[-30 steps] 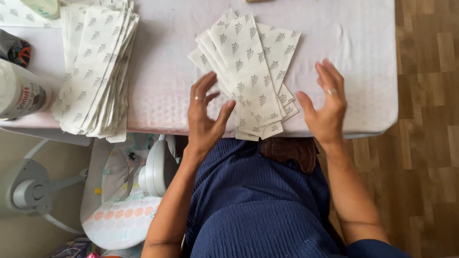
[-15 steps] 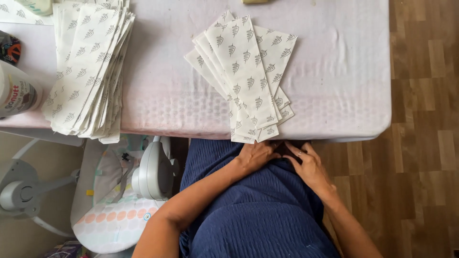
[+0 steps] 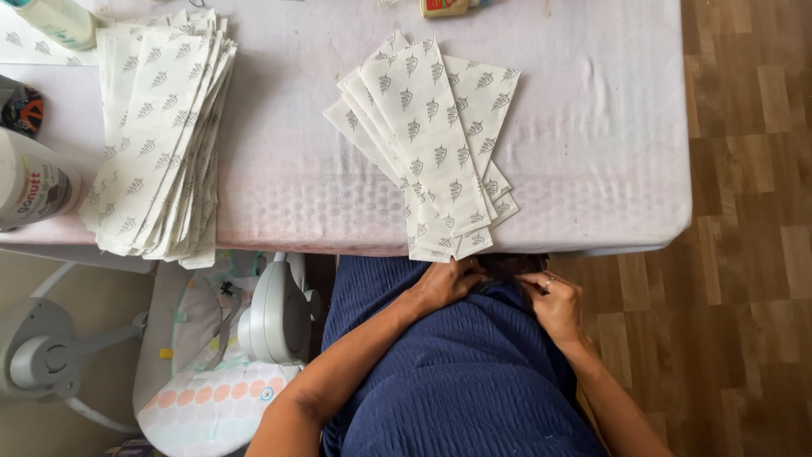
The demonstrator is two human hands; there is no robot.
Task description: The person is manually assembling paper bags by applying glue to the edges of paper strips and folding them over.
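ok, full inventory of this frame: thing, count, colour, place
fanned paper bags: one stack, white with grey print, table centre, overhanging near edge
second bag pile: one, same print, table left
table cover: one, pale pink-white
bottle: one, white, left edge
small container: one, yellow, top edge
baby bouncer: one, grey and patterned, floor left
wood floor: brown, right
left hand: at lap, below table edge
right hand: at lap, ring on finger

Fanned stack of white patterned paper bags [image 3: 431,144] lies flat at tabletop's [image 3: 592,127] near edge, lower ends overhanging it. Navy garment [image 3: 457,372] just below, bunched at waist.
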